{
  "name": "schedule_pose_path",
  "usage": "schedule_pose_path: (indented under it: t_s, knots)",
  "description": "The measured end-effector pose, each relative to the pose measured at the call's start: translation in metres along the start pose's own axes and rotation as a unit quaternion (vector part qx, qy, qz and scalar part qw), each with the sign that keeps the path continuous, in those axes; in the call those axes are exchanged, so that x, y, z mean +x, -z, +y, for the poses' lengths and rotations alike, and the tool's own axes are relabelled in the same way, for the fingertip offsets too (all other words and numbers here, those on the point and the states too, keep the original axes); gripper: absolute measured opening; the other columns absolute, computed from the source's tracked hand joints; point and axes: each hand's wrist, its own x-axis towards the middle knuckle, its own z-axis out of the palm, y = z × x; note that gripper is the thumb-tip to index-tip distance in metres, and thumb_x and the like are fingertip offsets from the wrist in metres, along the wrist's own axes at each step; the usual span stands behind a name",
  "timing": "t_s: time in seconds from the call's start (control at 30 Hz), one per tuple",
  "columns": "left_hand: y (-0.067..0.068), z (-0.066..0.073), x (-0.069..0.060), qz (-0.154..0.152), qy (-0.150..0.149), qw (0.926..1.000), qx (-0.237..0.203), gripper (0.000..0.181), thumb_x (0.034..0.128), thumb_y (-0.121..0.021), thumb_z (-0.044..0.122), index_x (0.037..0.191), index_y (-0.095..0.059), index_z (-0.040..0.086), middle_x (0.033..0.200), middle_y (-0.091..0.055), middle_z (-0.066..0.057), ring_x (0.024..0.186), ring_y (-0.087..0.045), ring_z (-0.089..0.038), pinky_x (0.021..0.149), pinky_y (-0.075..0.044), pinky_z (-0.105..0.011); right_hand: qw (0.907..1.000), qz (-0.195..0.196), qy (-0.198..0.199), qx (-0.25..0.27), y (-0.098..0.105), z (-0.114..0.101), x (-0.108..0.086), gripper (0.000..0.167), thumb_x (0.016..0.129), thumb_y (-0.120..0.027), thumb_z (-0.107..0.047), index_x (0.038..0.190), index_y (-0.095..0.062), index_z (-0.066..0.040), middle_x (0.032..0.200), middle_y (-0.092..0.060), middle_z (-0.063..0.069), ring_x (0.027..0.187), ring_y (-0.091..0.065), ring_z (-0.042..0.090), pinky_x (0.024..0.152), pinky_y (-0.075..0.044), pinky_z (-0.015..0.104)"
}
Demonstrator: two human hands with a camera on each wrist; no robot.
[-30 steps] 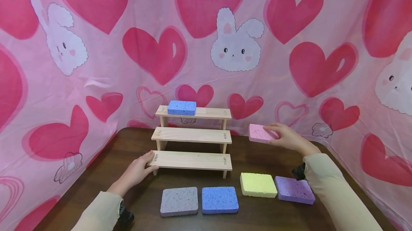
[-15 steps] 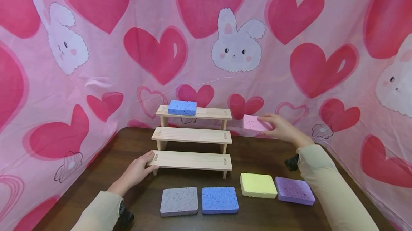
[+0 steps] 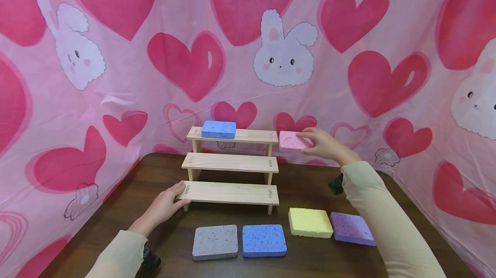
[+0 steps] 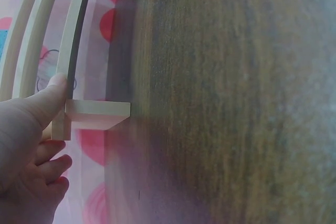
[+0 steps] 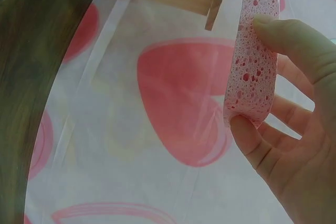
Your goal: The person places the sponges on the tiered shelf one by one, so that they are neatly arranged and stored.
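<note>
My right hand (image 3: pixel 327 145) holds a pink sponge (image 3: pixel 290 140) in the air, just off the right end of the top tier of a three-tier wooden shelf (image 3: pixel 232 193). In the right wrist view, thumb and fingers grip the pink sponge (image 5: pixel 254 72) by its edges. My left hand (image 3: pixel 160 209) grips the left end of the lowest tier. The left wrist view has its thumb (image 4: pixel 52 95) on the board's edge and the other fingers curled on the far side. A blue sponge (image 3: pixel 218 129) lies on the left part of the top tier.
On the dark wooden table (image 3: pixel 162 170), in front of the shelf, lie a grey sponge (image 3: pixel 215 242), a second blue sponge (image 3: pixel 264 240), a yellow sponge (image 3: pixel 310 222) and a purple sponge (image 3: pixel 350 228). A pink heart-print cloth (image 3: pixel 240 80) surrounds the table's back and sides.
My right hand has carried the pink sponge left and upward, from out at the right to beside the top tier. The left hand and the shelf have stayed in place.
</note>
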Motion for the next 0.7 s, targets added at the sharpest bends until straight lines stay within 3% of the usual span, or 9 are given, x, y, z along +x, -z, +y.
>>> schedule_pose_path:
  t_s: [0.23, 0.7]
  knots:
    - [0.001, 0.002, 0.0, -0.001, 0.004, 1.0, -0.005, 0.062, 0.0825, -0.069, 0.022, 0.131, -0.044, -0.007, 0.136, -0.038, -0.026, 0.122, -0.038, -0.044, 0.095, -0.034, -0.056, 0.9996, 0.017, 0.023, -0.008, -0.004, -0.002, 0.012, 0.06, 0.076, -0.075, -0.014, 0.129, -0.051, 0.001, 0.127, -0.046, 0.025, 0.114, -0.042, 0.04, 0.097, -0.033, 0.056]
    - [0.001, 0.002, -0.001, -0.006, 0.008, 0.9999, -0.005, 0.064, 0.0828, -0.069, 0.024, 0.133, -0.043, -0.006, 0.137, -0.037, -0.026, 0.122, -0.038, -0.044, 0.095, -0.034, -0.056, 0.9991, 0.036, -0.008, 0.02, -0.019, -0.004, 0.027, 0.061, 0.077, -0.075, -0.017, 0.132, -0.05, -0.004, 0.133, -0.041, 0.023, 0.121, -0.036, 0.039, 0.099, -0.031, 0.055]
